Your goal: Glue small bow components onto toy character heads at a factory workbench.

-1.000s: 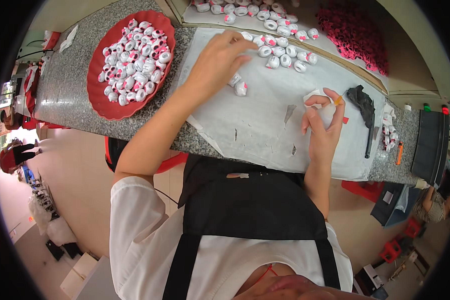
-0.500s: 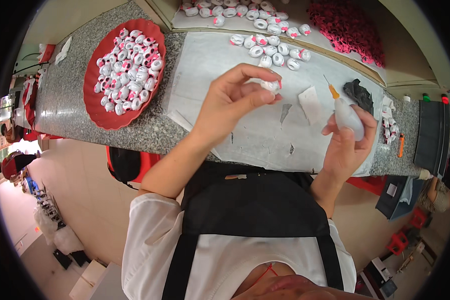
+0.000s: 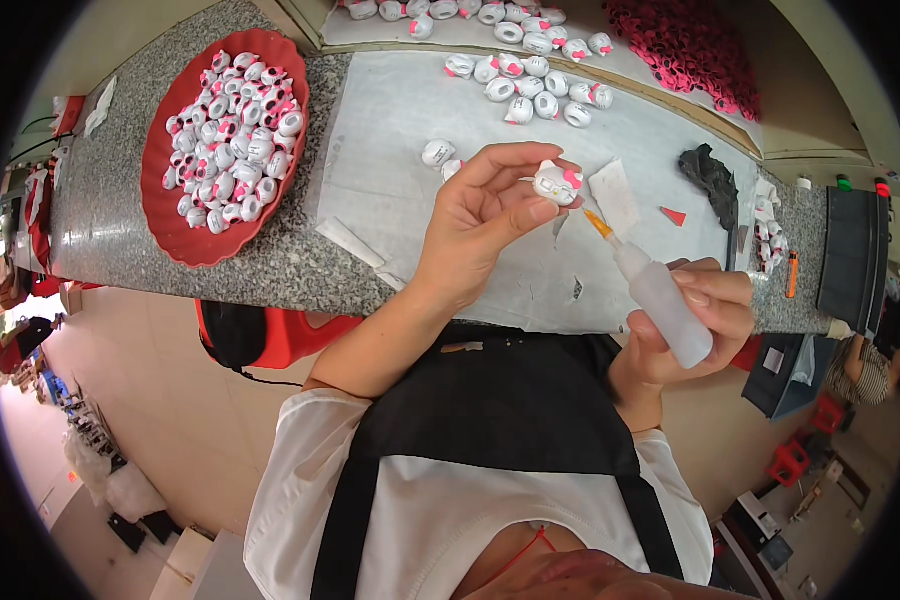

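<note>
My left hand (image 3: 485,215) pinches a small white cat-head piece (image 3: 554,184) with a pink bow between thumb and fingertips. In my right hand (image 3: 700,315) is a translucent squeeze bottle (image 3: 665,300), tilted with its orange needle tip (image 3: 598,224) toward the cat-head piece. The thin needle is hard to make out, so I cannot tell whether it touches the piece. Both hands are above a white paper sheet (image 3: 370,200). On the sheet, two white pieces (image 3: 437,153) lie just beyond my left hand, one partly hidden by it.
A red scalloped tray (image 3: 155,200) heaped with white-and-pink pieces stands left on the granite counter (image 3: 100,230). More white pieces (image 3: 546,105) lie at the sheet's far side. A shelf holds a pile of pink parts (image 3: 685,50). Crumpled black plastic (image 3: 710,180) and an orange pen (image 3: 792,275) are on the right.
The cat-head piece has turned so its bow side shows. My right hand has come nearer and tipped the bottle, bringing its needle tip leftward and close to the piece.
</note>
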`<state>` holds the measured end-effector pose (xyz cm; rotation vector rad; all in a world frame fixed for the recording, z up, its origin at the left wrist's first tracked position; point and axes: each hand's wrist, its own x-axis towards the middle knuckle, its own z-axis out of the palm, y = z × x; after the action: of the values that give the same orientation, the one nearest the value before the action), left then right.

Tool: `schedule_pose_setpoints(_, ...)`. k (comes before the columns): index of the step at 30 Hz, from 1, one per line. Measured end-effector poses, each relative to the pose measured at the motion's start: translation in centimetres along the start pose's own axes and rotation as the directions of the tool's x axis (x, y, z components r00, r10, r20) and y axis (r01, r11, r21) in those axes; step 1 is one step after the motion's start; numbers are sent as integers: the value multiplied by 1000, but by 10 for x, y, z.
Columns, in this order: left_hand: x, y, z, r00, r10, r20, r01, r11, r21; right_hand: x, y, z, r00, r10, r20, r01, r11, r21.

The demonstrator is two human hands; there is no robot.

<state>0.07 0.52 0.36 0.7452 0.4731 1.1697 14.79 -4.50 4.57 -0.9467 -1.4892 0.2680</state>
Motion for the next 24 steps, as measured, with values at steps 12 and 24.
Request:
schedule_pose_setpoints(12,-2,0,-2,1000,8,25,-9,1000,10,-3,-1,5,997,-64,32,63,998,20)
schedule_pose_setpoints(24,-3,2,-1,1000,16,14,-16,1000,-7,-2,-2,1,998,-60,35,60,998,6)
